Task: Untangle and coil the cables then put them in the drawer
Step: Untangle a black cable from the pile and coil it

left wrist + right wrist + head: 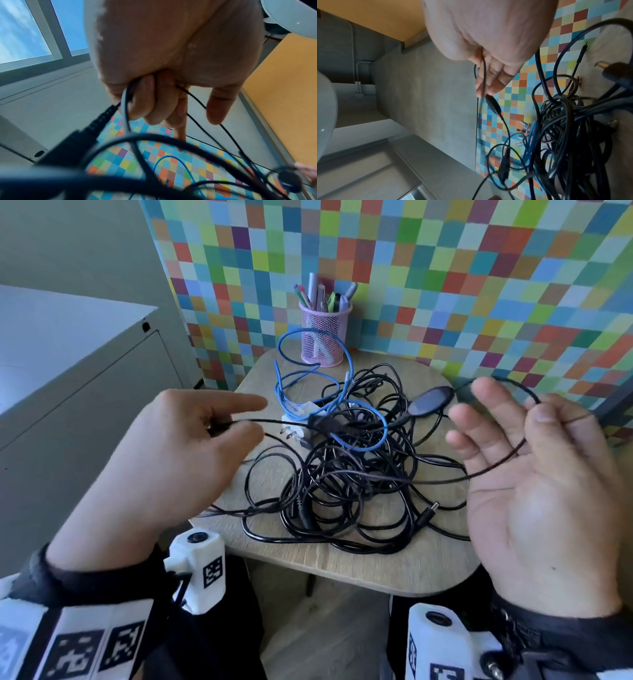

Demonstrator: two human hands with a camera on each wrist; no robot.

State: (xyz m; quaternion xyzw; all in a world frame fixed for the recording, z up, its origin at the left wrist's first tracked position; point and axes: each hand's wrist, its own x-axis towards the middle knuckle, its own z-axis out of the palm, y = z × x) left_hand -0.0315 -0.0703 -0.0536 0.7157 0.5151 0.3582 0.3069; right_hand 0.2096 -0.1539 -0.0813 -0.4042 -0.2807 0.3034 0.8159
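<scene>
Cables (pixel 346 474): one tangled heap on our bench (pixel 359 563), black leads beyond counting, one blue cable (pixel 301 371) among them. Thin black cable (pixel 274 422) with inline switch (pixel 431 402), one, raised between both hands, likely to draw it free. Left hand (pixel 178 446), grip pinching it; right hand (pixel 534 491), palm up, fingers relaxed, cable draped across. Pen cup (pixel 323 333), one.
</scene>
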